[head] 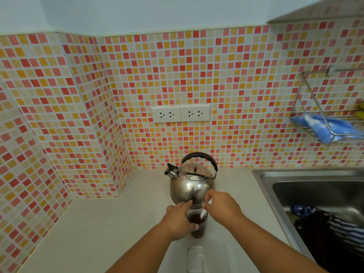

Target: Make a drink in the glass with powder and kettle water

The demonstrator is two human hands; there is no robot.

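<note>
A clear glass holding dark brown liquid stands on the pale counter, just in front of a shiny steel kettle with a black handle. My left hand wraps around the glass from the left. My right hand is above the glass's right rim, pinching a thin white stirrer whose lower end dips into the liquid. The kettle sits upright with its spout pointing left and its lid on.
A white, blurred container lies on the counter near me, below the glass. A steel sink with dark striped cloth in it is on the right. A wire rack with a blue cloth hangs on the tiled wall. Two double sockets sit above the kettle.
</note>
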